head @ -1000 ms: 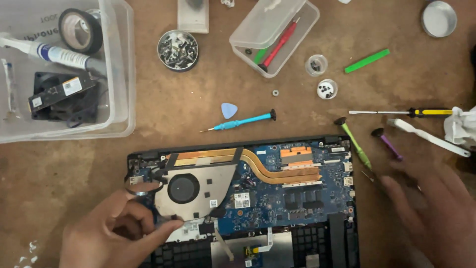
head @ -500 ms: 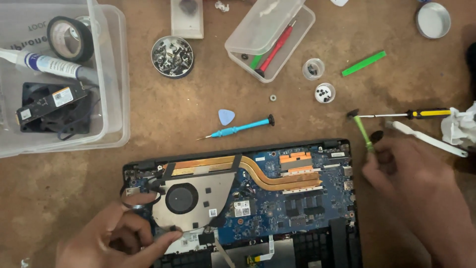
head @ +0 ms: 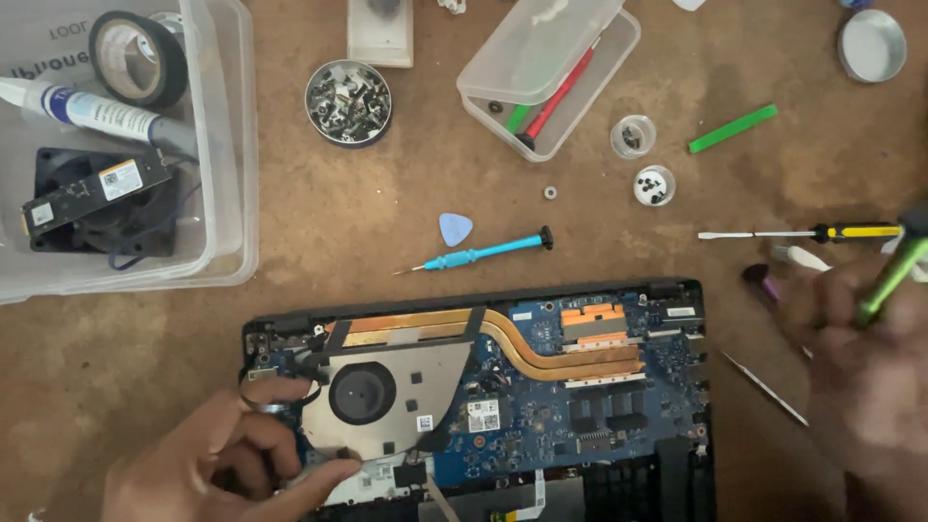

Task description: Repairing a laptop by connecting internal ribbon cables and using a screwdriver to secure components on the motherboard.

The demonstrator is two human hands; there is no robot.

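**Holding a green tool beside an opened laptop**

Lying on the brown desk (head: 338, 242), the opened laptop (head: 483, 396) is seen with its blue board, its copper heat pipes (head: 541, 348) and its grey cooling fan (head: 362, 391) uncovered. The left hand (head: 227, 464) is placed on the lower left corner of the laptop, just beside the fan; its thumb and fingers are bent and pressed against the edge of the fan housing, where a black cable loop is touched. Whether something small is pinched there cannot be told.

The right hand (head: 860, 358) is seen blurred at the right edge, beside the laptop. A green tool (head: 894, 271) is gripped in its closed fingers and is tilted upward to the right. A purple-tipped tool (head: 764, 283) and a white tool (head: 797, 257) lie touching or just under this hand.

Above the laptop, a blue screwdriver (head: 478, 255) and a blue pick (head: 455, 229) are lying near each other. A yellow-handled screwdriver (head: 807, 233) is found to the right. A round tin of screws (head: 348, 101), a clear box (head: 546, 72) with tools, and a large clear bin (head: 222, 145) with a tape roll (head: 137, 58) are placed farther back.
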